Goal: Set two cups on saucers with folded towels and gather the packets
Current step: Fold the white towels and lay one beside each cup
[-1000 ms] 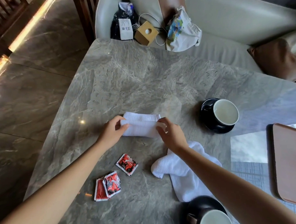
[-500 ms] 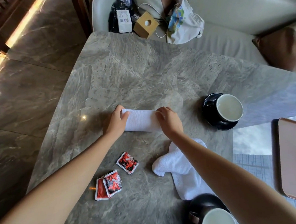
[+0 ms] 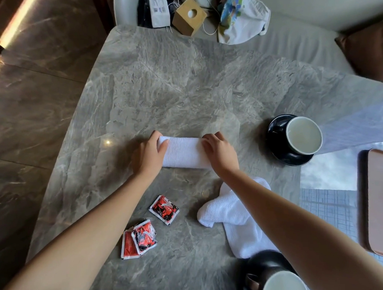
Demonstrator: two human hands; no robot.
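Note:
A folded white towel lies flat in the middle of the grey marble table. My left hand holds its left end, thumb on top, and my right hand presses on its right end. A second white towel, crumpled, lies nearer me under my right forearm. One black cup with a white inside sits on a black saucer at the right. Another such cup on its saucer is at the bottom edge. Red packets lie near me: one alone and a small overlapping pile.
A brown tray lies at the right edge. Behind the table, a sofa seat holds a dark bag, a wooden tissue box and a white cloth bag. A brown cushion sits at the far right. Marble floor lies left.
The towel has been folded over once more and pressed down flat; it now lies narrower on the table with both hands resting on its ends.

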